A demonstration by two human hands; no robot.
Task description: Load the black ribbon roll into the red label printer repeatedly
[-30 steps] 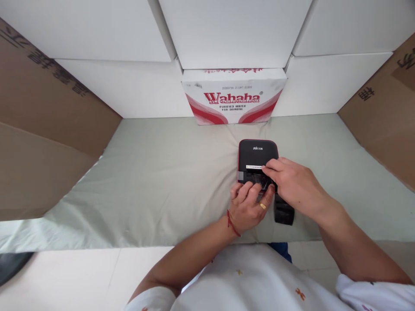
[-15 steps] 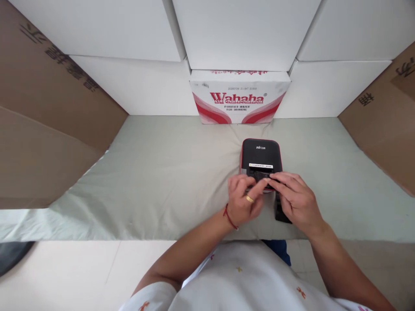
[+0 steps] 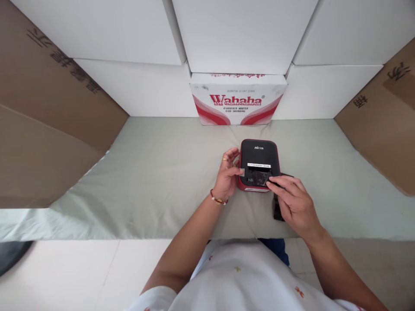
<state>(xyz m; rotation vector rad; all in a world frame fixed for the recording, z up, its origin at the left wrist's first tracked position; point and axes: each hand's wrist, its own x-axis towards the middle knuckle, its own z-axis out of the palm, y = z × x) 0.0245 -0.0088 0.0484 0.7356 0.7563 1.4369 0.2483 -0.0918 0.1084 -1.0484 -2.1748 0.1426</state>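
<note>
A small black device with a red rim lies on a pale green cloth; a white label strip crosses its top. My left hand grips the device's left side, thumb against its edge, fingers curled. My right hand rests at the device's front right corner, fingers stretched toward its front opening and touching it. A black object lies under my right hand, mostly hidden.
A white and red Wahaha carton stands behind the device against white boxes. Brown cardboard walls close in the left and the right. The cloth's front edge drops to a pale floor.
My left hand has moved from the device's front round to its left side. My right hand has slid back to the front right corner. The device has stayed put.
</note>
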